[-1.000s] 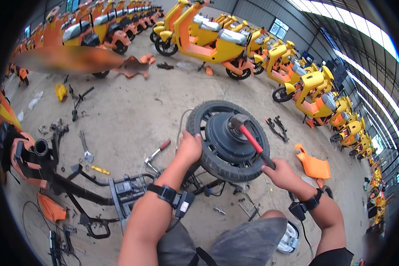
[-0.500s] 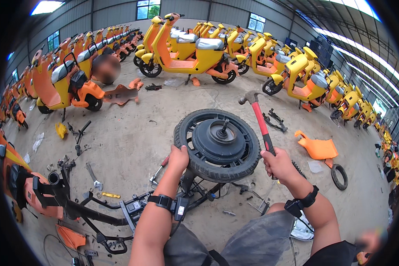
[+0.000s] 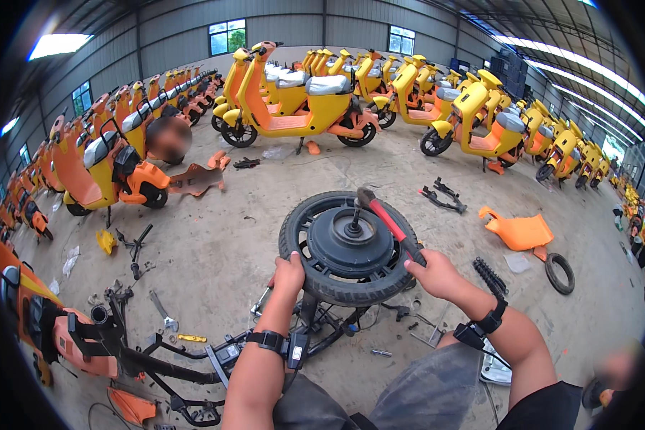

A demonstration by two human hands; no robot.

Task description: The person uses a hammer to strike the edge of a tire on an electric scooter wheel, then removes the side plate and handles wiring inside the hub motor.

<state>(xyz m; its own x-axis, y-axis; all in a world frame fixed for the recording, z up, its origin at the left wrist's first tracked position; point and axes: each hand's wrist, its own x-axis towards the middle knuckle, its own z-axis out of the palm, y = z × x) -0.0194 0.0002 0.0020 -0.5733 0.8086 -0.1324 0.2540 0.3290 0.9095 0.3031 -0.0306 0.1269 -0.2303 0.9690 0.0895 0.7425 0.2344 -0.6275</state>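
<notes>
A black hub-motor wheel (image 3: 347,285) lies nearly flat in front of me, raised above the floor over a black scooter frame (image 3: 166,364). My left hand (image 3: 289,274) grips the tyre's near left edge, thumb on top and fingers mostly hidden beneath. In my right hand (image 3: 435,274) is a claw hammer (image 3: 388,221) with a red and black handle. The hammer's head is at the top of the axle (image 3: 354,219) sticking up from the hub; whether they touch, I cannot tell.
An adjustable wrench (image 3: 163,309) and a yellow tool (image 3: 192,337) lie left of the frame. Rightward are an orange body panel (image 3: 521,231), a loose tyre (image 3: 560,274) and a coil spring (image 3: 489,276). Rows of yellow-orange scooters (image 3: 287,107) fill the back. Another person's blurred part shows at lower right.
The hammer has swung down and left, its head going from beyond the wheel's right side to the axle top. My left hand keeps its hold on the tyre. The view has shifted slightly.
</notes>
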